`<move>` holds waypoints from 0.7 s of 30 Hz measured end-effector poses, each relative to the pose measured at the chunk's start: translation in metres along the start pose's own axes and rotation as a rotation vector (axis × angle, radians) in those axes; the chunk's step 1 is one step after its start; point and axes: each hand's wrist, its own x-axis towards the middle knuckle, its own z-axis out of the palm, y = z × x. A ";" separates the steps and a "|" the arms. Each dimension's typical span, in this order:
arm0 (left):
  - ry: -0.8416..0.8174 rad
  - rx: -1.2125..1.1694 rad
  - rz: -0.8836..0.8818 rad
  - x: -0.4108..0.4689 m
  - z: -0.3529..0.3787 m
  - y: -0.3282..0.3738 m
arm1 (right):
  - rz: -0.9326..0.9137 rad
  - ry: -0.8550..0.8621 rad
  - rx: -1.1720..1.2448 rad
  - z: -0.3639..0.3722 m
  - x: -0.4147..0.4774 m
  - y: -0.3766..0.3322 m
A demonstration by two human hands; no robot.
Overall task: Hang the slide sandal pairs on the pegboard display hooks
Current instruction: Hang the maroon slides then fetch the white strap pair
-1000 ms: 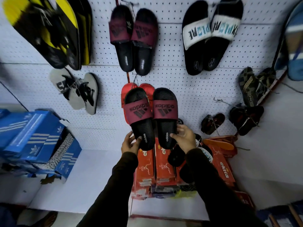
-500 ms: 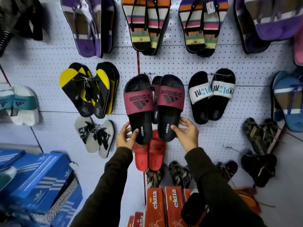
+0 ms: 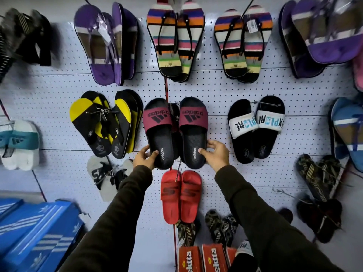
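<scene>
White pegboard wall (image 3: 216, 89) hung with rows of sandal pairs; blue shoeboxes (image 3: 37, 238) stacked at lower left. The left hand (image 3: 144, 159) and right hand (image 3: 215, 153) each grip one heel of the maroon-strapped black slide pair (image 3: 176, 132), held against the board's centre above a red pair (image 3: 180, 196).

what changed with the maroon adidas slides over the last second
Both hands carried the maroon adidas slides up the pegboard, from in front of the red slides to the row above, between the yellow-black pair and the white-strap pair. Unchanged: left hand and right hand keep their grip at the heels.
</scene>
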 end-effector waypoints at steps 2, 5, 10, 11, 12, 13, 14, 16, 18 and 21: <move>-0.014 0.017 -0.044 -0.002 0.002 -0.015 | 0.019 -0.016 -0.004 0.005 -0.006 0.011; -0.036 -0.035 -0.075 -0.010 0.008 -0.033 | 0.028 -0.027 0.022 0.013 -0.017 0.022; 0.035 -0.153 -0.066 -0.024 0.019 -0.052 | 0.020 -0.035 0.061 0.017 -0.038 0.032; 0.044 -0.168 -0.076 -0.028 0.020 -0.057 | 0.027 -0.044 0.067 0.017 -0.043 0.035; 0.048 -0.173 -0.094 -0.033 0.024 -0.065 | 0.049 -0.059 0.072 0.016 -0.047 0.042; 0.052 -0.173 -0.113 -0.038 0.026 -0.073 | 0.072 -0.071 0.079 0.014 -0.052 0.049; 0.054 -0.171 -0.126 -0.044 0.027 -0.081 | 0.090 -0.080 0.086 0.012 -0.057 0.056; 0.050 -0.154 -0.158 -0.057 0.030 -0.097 | 0.124 -0.090 0.072 0.008 -0.068 0.071; 0.040 -0.097 -0.229 -0.074 0.039 -0.122 | 0.179 -0.090 0.017 0.000 -0.079 0.093; -0.031 -0.023 -0.350 -0.109 0.054 -0.161 | 0.294 -0.094 -0.048 -0.017 -0.100 0.132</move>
